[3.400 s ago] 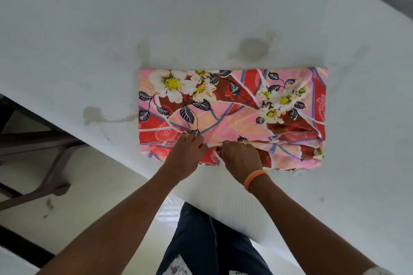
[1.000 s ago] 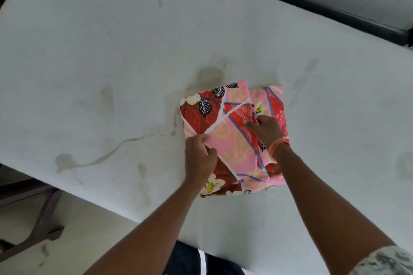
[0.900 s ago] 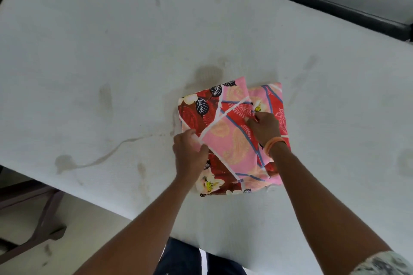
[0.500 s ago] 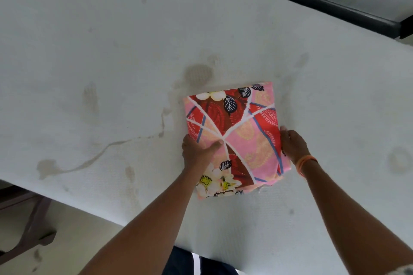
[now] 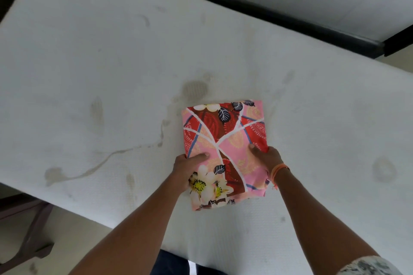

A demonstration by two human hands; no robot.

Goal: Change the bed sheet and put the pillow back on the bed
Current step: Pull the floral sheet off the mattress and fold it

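Note:
A folded bed sheet (image 5: 225, 140), pink and red with white flowers and dark leaves, lies as a compact square bundle on the bare white mattress (image 5: 111, 62). My left hand (image 5: 186, 171) grips its left edge, thumb on top of the cloth and fingers under it. My right hand (image 5: 266, 156), with an orange band at the wrist, grips the right edge the same way. No pillow is in view.
The mattress bears several brownish stains. A dark bed frame rail (image 5: 268, 13) runs along its far side before a pale wall. At lower left a dark wooden furniture leg (image 5: 26, 241) stands on the light floor beside the mattress's near edge.
The long folded sheet was folded over into a square bundle. My hands moved from its top to its left and right edges and now grip it from both sides.

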